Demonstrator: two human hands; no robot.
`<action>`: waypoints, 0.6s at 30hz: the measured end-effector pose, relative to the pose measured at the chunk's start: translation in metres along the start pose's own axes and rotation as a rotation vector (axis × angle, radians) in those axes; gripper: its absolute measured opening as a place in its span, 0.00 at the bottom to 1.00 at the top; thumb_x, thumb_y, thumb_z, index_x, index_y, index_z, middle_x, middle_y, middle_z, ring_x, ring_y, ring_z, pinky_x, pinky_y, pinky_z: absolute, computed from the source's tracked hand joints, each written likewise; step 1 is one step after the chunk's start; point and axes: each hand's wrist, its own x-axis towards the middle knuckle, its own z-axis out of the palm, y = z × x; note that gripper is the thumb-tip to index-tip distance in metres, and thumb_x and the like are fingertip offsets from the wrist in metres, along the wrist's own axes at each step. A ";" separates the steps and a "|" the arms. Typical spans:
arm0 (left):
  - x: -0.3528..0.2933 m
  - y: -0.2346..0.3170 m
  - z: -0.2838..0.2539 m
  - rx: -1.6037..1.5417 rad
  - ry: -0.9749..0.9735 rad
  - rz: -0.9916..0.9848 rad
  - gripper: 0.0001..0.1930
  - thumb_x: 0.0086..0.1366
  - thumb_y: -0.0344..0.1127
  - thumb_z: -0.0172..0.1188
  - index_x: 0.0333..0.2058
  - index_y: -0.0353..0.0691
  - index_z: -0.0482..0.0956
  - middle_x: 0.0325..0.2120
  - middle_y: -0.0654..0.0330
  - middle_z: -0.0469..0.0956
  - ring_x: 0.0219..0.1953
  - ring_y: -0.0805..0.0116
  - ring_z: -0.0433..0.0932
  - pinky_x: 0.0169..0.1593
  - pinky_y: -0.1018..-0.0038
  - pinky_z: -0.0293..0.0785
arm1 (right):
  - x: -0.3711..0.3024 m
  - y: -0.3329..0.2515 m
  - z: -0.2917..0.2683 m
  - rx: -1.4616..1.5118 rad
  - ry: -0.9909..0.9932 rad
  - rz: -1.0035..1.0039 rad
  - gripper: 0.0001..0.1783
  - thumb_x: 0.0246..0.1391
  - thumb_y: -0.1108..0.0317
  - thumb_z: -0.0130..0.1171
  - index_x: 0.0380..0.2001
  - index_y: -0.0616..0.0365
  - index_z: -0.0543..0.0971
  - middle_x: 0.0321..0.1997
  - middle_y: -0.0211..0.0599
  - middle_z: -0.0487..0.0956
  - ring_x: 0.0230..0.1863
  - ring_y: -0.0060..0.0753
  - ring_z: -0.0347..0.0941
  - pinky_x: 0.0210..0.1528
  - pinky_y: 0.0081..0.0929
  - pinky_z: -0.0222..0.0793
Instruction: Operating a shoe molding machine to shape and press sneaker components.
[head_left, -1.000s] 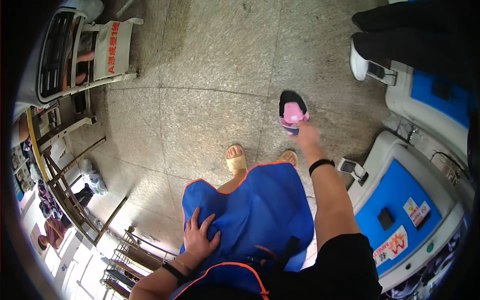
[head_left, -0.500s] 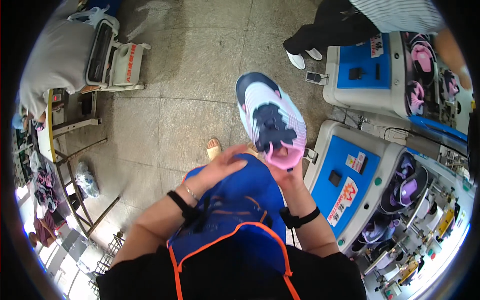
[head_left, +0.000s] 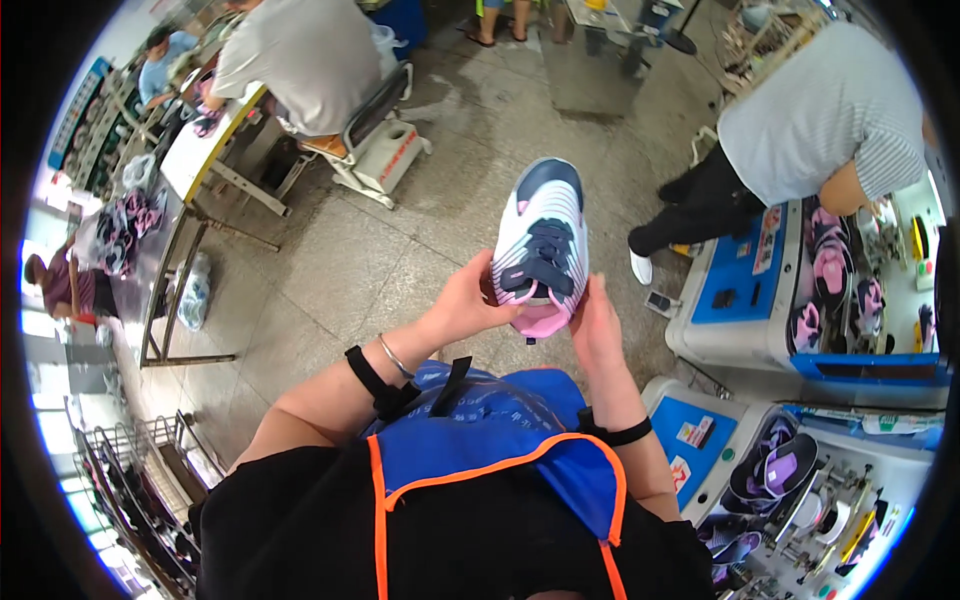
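A sneaker (head_left: 546, 225) with a navy toe cap, white and pink striped sides, dark laces and a pink collar is held up in front of me, toe pointing away. My left hand (head_left: 468, 302) grips its left side near the heel, thumb by the pink collar. Along the right side of the heel, my right hand (head_left: 597, 325) is closed against the shoe; its fingers are partly hidden behind it. A blue apron (head_left: 480, 395) with orange edging hangs below my hands.
To the right stand two grey machines with blue tops, the farther one (head_left: 738, 290) and the nearer one (head_left: 690, 425), holding several shoes. A person (head_left: 815, 120) leans over the farther machine. Another sits on a chair (head_left: 378, 110) at a table (head_left: 185, 165), far left. A wire rack (head_left: 150, 470) stands lower left.
My left hand has gone from loose beside the shoe to gripping its left side. The shoe is more upright in view. My view has lifted and turned, showing more of the room.
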 end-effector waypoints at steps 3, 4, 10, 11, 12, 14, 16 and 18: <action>-0.016 0.009 -0.037 0.007 0.106 0.079 0.33 0.52 0.28 0.69 0.57 0.35 0.65 0.40 0.60 0.78 0.40 0.76 0.77 0.41 0.77 0.78 | 0.017 0.000 0.047 -0.036 -0.129 -0.006 0.20 0.69 0.61 0.49 0.58 0.60 0.68 0.55 0.33 0.75 0.52 0.25 0.73 0.54 0.26 0.68; -0.020 0.009 -0.051 -0.014 0.162 0.124 0.35 0.51 0.29 0.70 0.57 0.34 0.64 0.40 0.60 0.78 0.39 0.77 0.77 0.40 0.78 0.77 | 0.024 0.005 0.061 -0.015 -0.153 0.012 0.20 0.69 0.61 0.49 0.58 0.61 0.68 0.54 0.33 0.75 0.52 0.25 0.73 0.54 0.27 0.69; -0.071 0.004 -0.150 0.033 0.409 0.251 0.36 0.50 0.33 0.72 0.56 0.32 0.66 0.39 0.58 0.79 0.39 0.76 0.78 0.38 0.78 0.77 | 0.062 0.050 0.152 -0.020 -0.297 0.113 0.19 0.68 0.65 0.50 0.58 0.62 0.68 0.52 0.35 0.76 0.51 0.28 0.74 0.54 0.30 0.71; -0.079 -0.004 -0.169 0.151 0.487 0.275 0.33 0.52 0.33 0.72 0.55 0.34 0.68 0.39 0.62 0.78 0.37 0.78 0.77 0.36 0.81 0.76 | 0.071 0.058 0.165 -0.062 -0.345 0.116 0.19 0.68 0.65 0.50 0.58 0.62 0.68 0.52 0.36 0.77 0.51 0.29 0.74 0.54 0.30 0.71; -0.080 -0.037 -0.189 0.106 0.441 0.264 0.31 0.53 0.35 0.72 0.53 0.35 0.70 0.37 0.62 0.78 0.36 0.78 0.77 0.36 0.80 0.76 | 0.080 0.068 0.188 -0.092 -0.355 0.146 0.19 0.67 0.65 0.51 0.57 0.61 0.69 0.52 0.37 0.77 0.51 0.30 0.75 0.53 0.32 0.72; -0.097 -0.066 -0.212 -0.205 0.333 0.084 0.26 0.55 0.38 0.72 0.49 0.37 0.72 0.34 0.64 0.78 0.32 0.77 0.76 0.33 0.78 0.75 | 0.085 0.085 0.206 -0.192 -0.375 0.280 0.18 0.66 0.65 0.53 0.56 0.59 0.70 0.52 0.37 0.77 0.50 0.32 0.76 0.52 0.33 0.73; -0.127 -0.075 -0.239 -0.558 0.359 -0.168 0.21 0.56 0.40 0.72 0.44 0.40 0.75 0.30 0.65 0.77 0.28 0.77 0.75 0.30 0.77 0.75 | 0.090 0.101 0.230 -0.390 -0.416 0.439 0.18 0.66 0.63 0.54 0.55 0.58 0.71 0.51 0.37 0.78 0.49 0.32 0.76 0.50 0.33 0.74; -0.163 -0.119 -0.271 -0.734 0.495 -0.327 0.17 0.58 0.42 0.72 0.39 0.41 0.76 0.27 0.66 0.77 0.25 0.77 0.74 0.28 0.77 0.74 | 0.093 0.118 0.253 -0.520 -0.460 0.489 0.18 0.66 0.62 0.54 0.55 0.57 0.72 0.50 0.37 0.79 0.49 0.32 0.77 0.48 0.32 0.74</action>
